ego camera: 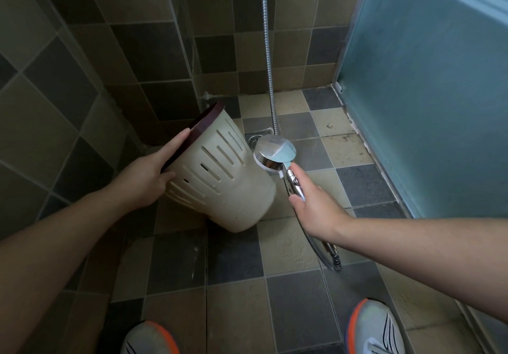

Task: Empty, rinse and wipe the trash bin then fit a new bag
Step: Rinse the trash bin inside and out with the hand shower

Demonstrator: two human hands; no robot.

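Left hand fingers grip tilted trash bin rim; right hand fingers wrap shower head handle beside it.

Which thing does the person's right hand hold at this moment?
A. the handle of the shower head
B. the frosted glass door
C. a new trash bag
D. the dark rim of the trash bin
A: the right hand grips the chrome handle of the shower head, while the left hand holds the trash bin at its rim.
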